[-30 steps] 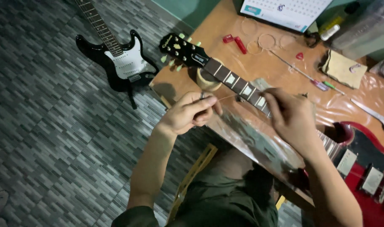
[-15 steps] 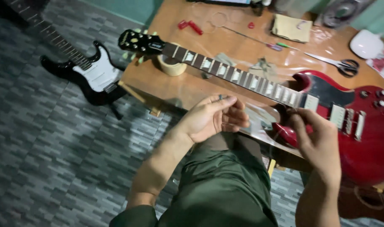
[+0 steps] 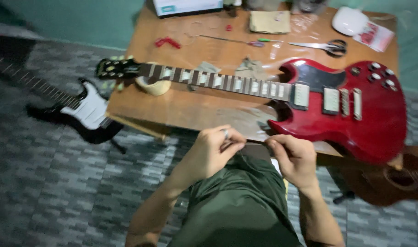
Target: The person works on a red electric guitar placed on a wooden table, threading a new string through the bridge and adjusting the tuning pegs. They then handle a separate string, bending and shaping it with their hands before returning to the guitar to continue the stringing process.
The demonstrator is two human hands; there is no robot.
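Surface: wooden table [image 3: 181,107], upper frame, bearing a glossy red electric guitar [image 3: 355,110].
Left hand [image 3: 213,148]: fingers pinched on a thin guitar string [image 3: 245,160].
Right hand [image 3: 293,155]: pinched closed; contents unclear.

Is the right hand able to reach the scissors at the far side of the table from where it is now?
Probably yes, but not freely. The right hand is at the table's near edge, pinching something thin, and the red guitar lies between it and the scissors. It would have to pass above the guitar body.

Bare table edge [image 3: 172,110] before red guitar [image 3: 355,110] (scissors [image 3: 318,45] perhaps beyond)
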